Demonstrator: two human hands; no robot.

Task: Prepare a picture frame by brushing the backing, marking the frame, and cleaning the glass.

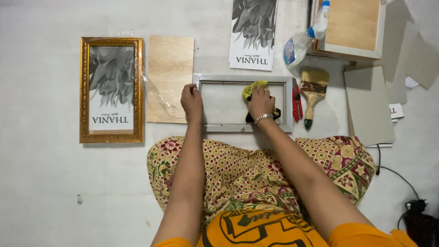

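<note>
So the person is sitting on a pale floor [41,192] with a patterned cloth [238,174] over the lap, and everything is spreading out in front of them. Biggest thing lying there is the gold frame [83,91] on the far left, already carrying a grey leafy print under wrinkled clear film. Just beside it a plywood backing board [170,73] is lying flat, its right edge touching the grey frame [288,103] in the middle. On the right a grey card sheet [368,105] is resting over some papers, and up top a wooden-backed frame [352,27] is sitting near the corner. A loose print [253,36] is lying just above the grey frame.

The left hand [191,101] is pressing down on the grey frame's left edge, fingers curled over it, pinning it flat. The right hand [261,101] is sitting inside the frame on the glass, closed over a yellow cloth [253,87] and pressing it to the pane; something black is peeking out under the wrist, can't tell what.

Smaller stuff: a spray bottle [302,41] is lying tilted above right, a paintbrush [313,91] is resting next to the frame, and red-handled pliers [297,103] are lying between the two
</note>
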